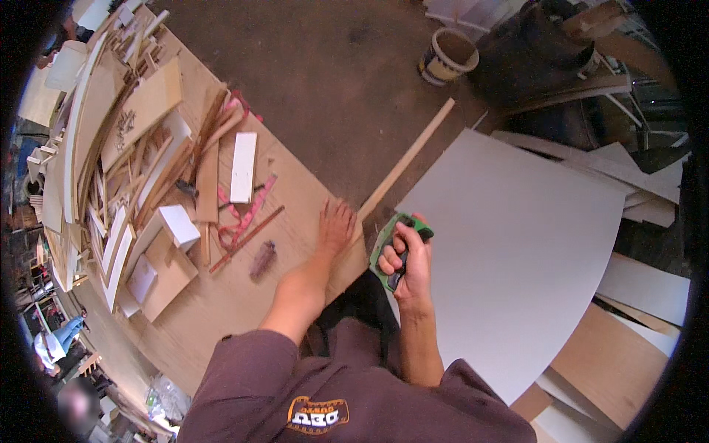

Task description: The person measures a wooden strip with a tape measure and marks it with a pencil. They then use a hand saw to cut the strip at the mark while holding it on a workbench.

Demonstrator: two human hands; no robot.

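Note:
My right hand (411,260) is wrapped round the green and black handle of a handsaw (385,244), just off the edge of the wooden table (295,247). The saw's blade cannot be made out from here. My left hand (337,224) lies flat at the table's edge with its fingers stretched out, pressing beside a long thin wooden strip (410,159). This strip juts past the edge, out over the floor; its near end runs along by my left hand. The saw handle is close to the strip's right side.
A large white panel (509,244) stands to the right. On the table lie a white block (244,167), a reddish-brown stick (247,238), a brownish cylindrical object (262,260) and pink tape (255,210). Heaped wood offcuts (144,140) fill the left; a bucket (448,57) stands far off.

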